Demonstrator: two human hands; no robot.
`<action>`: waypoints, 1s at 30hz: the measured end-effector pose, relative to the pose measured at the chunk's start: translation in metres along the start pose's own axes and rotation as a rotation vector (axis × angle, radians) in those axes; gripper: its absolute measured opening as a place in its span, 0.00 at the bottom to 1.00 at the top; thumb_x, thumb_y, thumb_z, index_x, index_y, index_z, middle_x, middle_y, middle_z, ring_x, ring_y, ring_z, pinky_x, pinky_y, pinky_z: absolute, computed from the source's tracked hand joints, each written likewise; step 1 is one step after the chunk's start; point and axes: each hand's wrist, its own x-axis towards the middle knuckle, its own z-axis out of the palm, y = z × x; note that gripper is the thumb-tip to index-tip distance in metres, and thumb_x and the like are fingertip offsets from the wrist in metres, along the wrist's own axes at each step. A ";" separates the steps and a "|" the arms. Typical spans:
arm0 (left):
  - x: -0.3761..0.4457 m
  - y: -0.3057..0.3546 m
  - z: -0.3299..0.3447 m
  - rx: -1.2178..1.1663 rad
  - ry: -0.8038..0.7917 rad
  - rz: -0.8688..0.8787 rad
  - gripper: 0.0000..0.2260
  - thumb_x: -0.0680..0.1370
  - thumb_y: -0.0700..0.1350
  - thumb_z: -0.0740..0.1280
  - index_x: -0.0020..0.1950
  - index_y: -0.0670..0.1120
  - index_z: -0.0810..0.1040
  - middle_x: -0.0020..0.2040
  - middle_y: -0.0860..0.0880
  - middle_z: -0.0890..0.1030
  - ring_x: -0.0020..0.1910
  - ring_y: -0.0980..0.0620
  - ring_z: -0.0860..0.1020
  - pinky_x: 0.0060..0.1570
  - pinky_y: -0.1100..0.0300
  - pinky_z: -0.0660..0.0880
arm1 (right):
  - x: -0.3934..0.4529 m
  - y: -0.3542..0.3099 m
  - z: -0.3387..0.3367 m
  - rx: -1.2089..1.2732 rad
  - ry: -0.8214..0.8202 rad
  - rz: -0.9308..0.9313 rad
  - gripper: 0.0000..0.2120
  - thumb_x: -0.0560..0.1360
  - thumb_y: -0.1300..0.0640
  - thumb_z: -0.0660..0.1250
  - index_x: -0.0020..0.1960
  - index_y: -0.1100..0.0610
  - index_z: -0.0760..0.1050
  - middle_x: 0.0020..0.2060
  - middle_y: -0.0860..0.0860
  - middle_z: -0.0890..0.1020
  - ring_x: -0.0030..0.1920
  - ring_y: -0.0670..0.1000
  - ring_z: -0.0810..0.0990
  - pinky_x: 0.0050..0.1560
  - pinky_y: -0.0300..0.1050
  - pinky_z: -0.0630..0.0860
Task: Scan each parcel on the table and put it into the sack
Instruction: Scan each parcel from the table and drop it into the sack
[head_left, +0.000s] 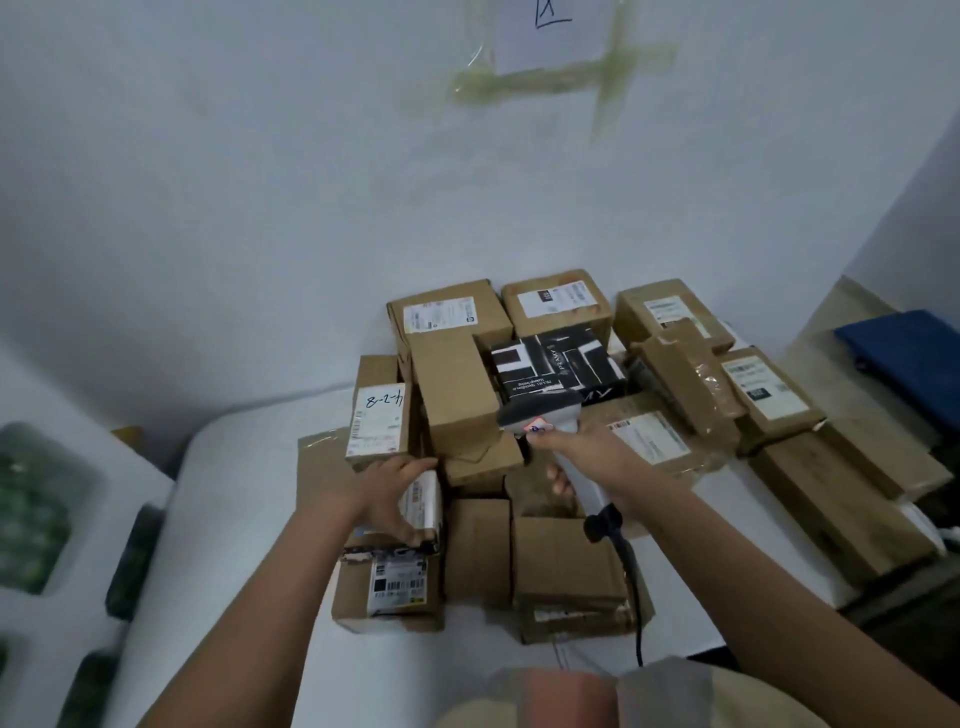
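Two bare hands work over a pile of cardboard parcels on a white table (249, 519) set against a white wall. Head view: the left hand (387, 493) reaches forward, fingers and thumb curled round a small parcel (423, 501) with a white label, at the near left of the pile; this parcel rests on top of a labelled box (389, 587) at the table's near edge. The right hand (587, 447) grips the handle of a grey handheld scanner (540, 415), whose head points away from the person, towards the middle of the pile; a black cable (631, 582) hangs from the handle's base down past the table edge. Just beyond the scanner head lies a black-and-white patterned parcel (558, 366). To the left stands an upright box (379, 415) with the handwritten mark "4-2-8" on its label. Further brown boxes, several with white shipping labels, fill the rear and right of the pile, among them a long box (841, 514) near the right edge. A blue object (909, 353), possibly a folded sack, lies at far right; the blur prevents certainty. Green items (31, 509) in white foam sit at far left. A taped paper sheet (550, 36) hangs on the wall.
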 end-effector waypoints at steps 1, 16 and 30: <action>0.000 -0.001 0.004 0.040 -0.020 -0.002 0.51 0.71 0.57 0.76 0.81 0.56 0.43 0.81 0.48 0.50 0.79 0.43 0.51 0.76 0.45 0.55 | 0.001 0.000 0.002 -0.004 0.002 0.003 0.15 0.78 0.51 0.68 0.55 0.63 0.78 0.28 0.52 0.78 0.28 0.49 0.77 0.31 0.40 0.74; -0.020 0.056 -0.016 -0.027 0.034 0.092 0.49 0.68 0.53 0.78 0.78 0.65 0.49 0.76 0.51 0.57 0.75 0.43 0.59 0.71 0.42 0.65 | -0.003 0.015 -0.027 0.153 0.119 0.060 0.10 0.77 0.54 0.68 0.48 0.62 0.77 0.29 0.54 0.77 0.26 0.49 0.75 0.26 0.39 0.73; 0.035 0.210 -0.075 0.520 0.379 0.421 0.46 0.73 0.45 0.73 0.79 0.64 0.45 0.80 0.47 0.53 0.78 0.44 0.53 0.73 0.38 0.56 | -0.035 0.041 -0.124 0.307 0.436 0.102 0.15 0.77 0.54 0.69 0.56 0.64 0.76 0.33 0.55 0.78 0.31 0.52 0.77 0.32 0.43 0.74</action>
